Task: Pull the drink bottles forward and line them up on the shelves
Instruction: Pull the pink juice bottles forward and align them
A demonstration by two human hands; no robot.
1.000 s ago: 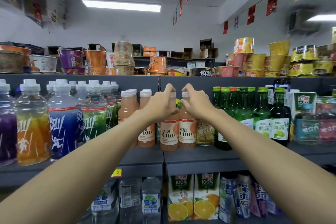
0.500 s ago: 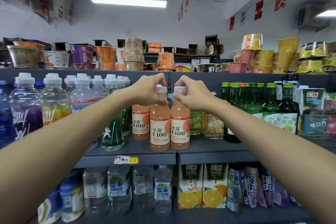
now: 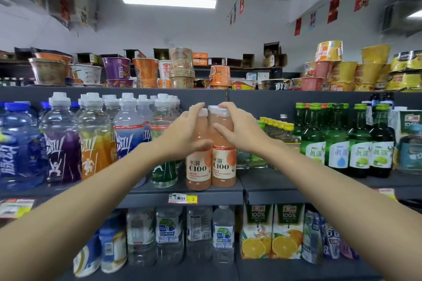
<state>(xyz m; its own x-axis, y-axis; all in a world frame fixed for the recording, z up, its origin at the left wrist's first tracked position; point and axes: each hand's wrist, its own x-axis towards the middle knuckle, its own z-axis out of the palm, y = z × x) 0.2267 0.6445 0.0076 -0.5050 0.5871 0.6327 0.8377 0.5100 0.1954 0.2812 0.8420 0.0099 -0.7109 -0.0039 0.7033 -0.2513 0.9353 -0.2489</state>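
- The grey shelf (image 3: 274, 183) runs across the whole view, with a level above it and a level below it.
- A crowd of big sports drinks (image 3: 61, 143) with white caps fills the left half of the middle level.
- Noodle cups (image 3: 146, 70) stand stacked along the top level.
- Green glass bottles (image 3: 338, 143) stand in rows on the right of the middle level.
- Water bottles (image 3: 170, 235) stand on the lower level, with orange juice cartons (image 3: 271, 230) just beside them to the right.
- The left peach bottle (image 3: 198, 166) and the right peach bottle (image 3: 224, 164) stand upright and touching at the front edge of the middle level, near its centre.
- The left hand (image 3: 182, 137) grips the left peach bottle: fingers curl over the cap and the thumb lies across the front of the body.
- The right hand (image 3: 239, 132) grips the right peach bottle the same way, fingers hooked over the cap, thumb on the front.
- A price tag (image 3: 182, 198) sits on the shelf's front lip just below the two peach bottles.
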